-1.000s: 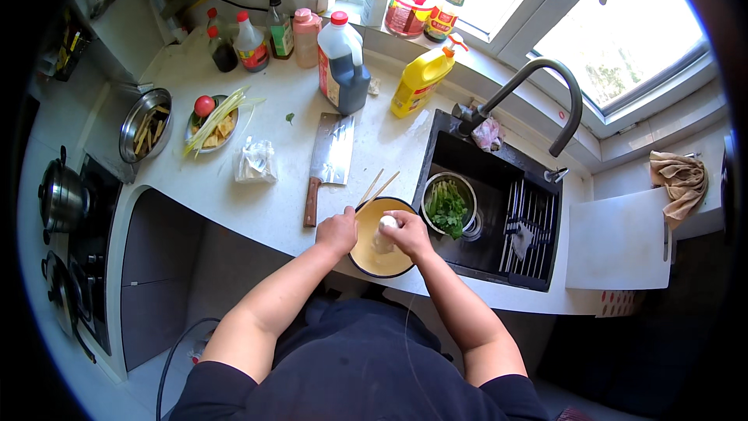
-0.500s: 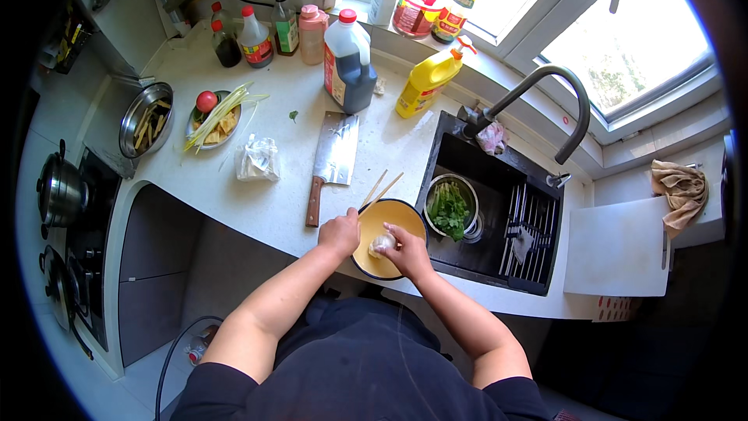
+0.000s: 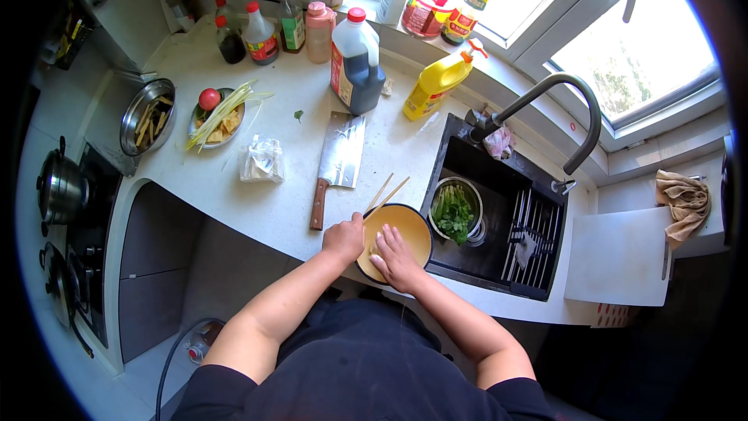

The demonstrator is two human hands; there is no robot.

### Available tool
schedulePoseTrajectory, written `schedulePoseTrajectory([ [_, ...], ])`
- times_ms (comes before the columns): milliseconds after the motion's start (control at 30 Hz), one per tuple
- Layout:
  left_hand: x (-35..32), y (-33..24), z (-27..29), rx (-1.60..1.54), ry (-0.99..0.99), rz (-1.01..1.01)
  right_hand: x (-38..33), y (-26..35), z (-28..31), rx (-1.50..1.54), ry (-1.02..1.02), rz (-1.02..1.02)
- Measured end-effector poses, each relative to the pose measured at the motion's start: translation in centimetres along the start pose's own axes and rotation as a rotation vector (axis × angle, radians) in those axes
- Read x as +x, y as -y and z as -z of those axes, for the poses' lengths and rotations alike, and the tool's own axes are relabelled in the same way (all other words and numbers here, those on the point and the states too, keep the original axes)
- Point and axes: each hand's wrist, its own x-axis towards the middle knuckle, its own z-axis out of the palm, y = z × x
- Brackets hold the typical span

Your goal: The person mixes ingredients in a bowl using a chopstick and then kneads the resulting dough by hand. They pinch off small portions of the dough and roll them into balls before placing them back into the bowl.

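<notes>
At the counter's front edge is a yellow-lined bowl point(image 3: 413, 230) with a dark rim. My left hand point(image 3: 344, 241) is closed at the bowl's left rim, its thumb by a pair of chopsticks point(image 3: 387, 193) that slant out past the far rim. Whether the thumb pins the chopsticks cannot be made out. My right hand point(image 3: 399, 260) reaches into the bowl, fingers stretched and palm down. A whitish residue coats its fingertips. Whatever lies beneath the palm is hidden. A cleaver point(image 3: 340, 152) with a wooden handle lies flat beyond my left hand.
Right of the bowl, the black sink point(image 3: 499, 265) holds a pot of leafy greens point(image 3: 453, 213). A white plastic bag point(image 3: 262, 159) and a plate of vegetables point(image 3: 226, 139) stand left. A large dark-liquid jug point(image 3: 355, 70) and yellow bottle point(image 3: 439, 82) stand behind. The faucet point(image 3: 580, 101) arches over the sink.
My right hand was pinching a white, dough-like lump; now its fingers are spread flat in the bowl and the lump is out of sight. My left hand stays at the rim.
</notes>
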Motion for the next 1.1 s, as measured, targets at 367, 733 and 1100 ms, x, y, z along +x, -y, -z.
schedulePoseTrajectory([
  [367,-0.2,-0.3,0.4,-0.007,0.024,0.018,-0.1,1.1,4.9,0.594,-0.057,-0.361],
  [733,0.0,-0.2,0.0,0.062,0.039,0.015,3.1,0.0,-0.9,0.200,0.074,-0.316],
  [1100,0.7,-0.6,0.8,0.066,-0.004,0.040,1.7,0.4,4.1,0.643,-0.121,-0.380],
])
